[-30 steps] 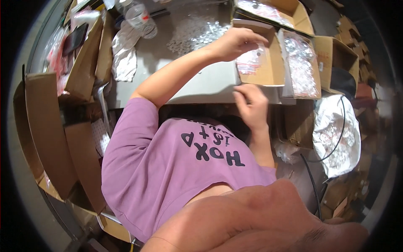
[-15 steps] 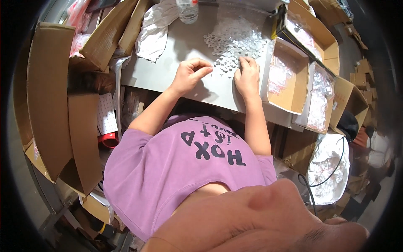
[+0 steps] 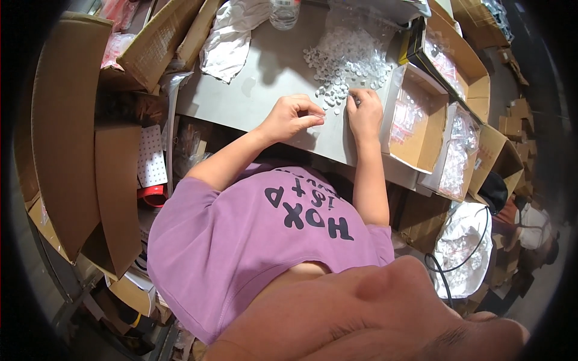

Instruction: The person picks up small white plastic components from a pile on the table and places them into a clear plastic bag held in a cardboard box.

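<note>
My left hand (image 3: 293, 119) is closed in a pinch just over the near part of the table. Between its thumb and fingertips shows the edge of a small clear plastic bag (image 3: 320, 117). My right hand (image 3: 366, 114) is at the near right edge of a spread of small round white discs (image 3: 335, 77). Its thumb and fingers curl together, with a dark spot between them, and what they hold is too small to name. The discs spill from a large clear plastic bag (image 3: 360, 37) lying on the grey table (image 3: 265, 72).
Right of my right hand stands an open carton (image 3: 428, 129) with small clear bags inside; more cartons of bags (image 3: 456, 150) adjoin it. A white cloth (image 3: 227, 45) and a clear bottle (image 3: 284, 15) lie toward the back. Tall cardboard boxes (image 3: 66, 132) crowd the left.
My left hand has come closer to my right, and a clear plastic edge now shows in its pinch. The right hand's fingers have curled in from the discs. The whole view has shifted slightly.
</note>
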Motion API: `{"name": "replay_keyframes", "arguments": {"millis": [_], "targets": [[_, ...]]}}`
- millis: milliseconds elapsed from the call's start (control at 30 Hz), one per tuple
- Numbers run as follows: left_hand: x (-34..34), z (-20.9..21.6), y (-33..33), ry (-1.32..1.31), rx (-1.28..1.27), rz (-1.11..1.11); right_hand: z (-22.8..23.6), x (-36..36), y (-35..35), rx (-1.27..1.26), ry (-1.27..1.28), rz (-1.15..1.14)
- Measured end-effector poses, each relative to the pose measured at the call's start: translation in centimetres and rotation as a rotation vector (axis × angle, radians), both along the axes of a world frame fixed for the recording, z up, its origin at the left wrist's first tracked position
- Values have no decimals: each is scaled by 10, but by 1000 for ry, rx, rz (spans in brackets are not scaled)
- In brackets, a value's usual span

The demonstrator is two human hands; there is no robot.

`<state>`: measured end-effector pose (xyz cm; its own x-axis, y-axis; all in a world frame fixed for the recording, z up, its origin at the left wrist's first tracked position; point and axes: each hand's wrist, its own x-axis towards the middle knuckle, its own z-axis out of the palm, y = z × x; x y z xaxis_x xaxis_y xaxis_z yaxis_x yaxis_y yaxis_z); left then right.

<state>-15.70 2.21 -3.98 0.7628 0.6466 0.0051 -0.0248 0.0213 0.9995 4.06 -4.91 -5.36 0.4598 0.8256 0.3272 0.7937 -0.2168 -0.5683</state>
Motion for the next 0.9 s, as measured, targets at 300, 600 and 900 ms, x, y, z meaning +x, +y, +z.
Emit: {"name": "replay_keyframes", "arguments": {"millis": [300, 600, 900], "targets": [[7, -1, -1, 149, 139, -13, 1, 3, -16, -11, 27, -21], [25, -6, -8, 99, 504, 24, 52, -21, -36, 4, 427, 214], [30, -1, -10, 113, 485, -7, 67, -25, -42, 1, 371, 433]]}}
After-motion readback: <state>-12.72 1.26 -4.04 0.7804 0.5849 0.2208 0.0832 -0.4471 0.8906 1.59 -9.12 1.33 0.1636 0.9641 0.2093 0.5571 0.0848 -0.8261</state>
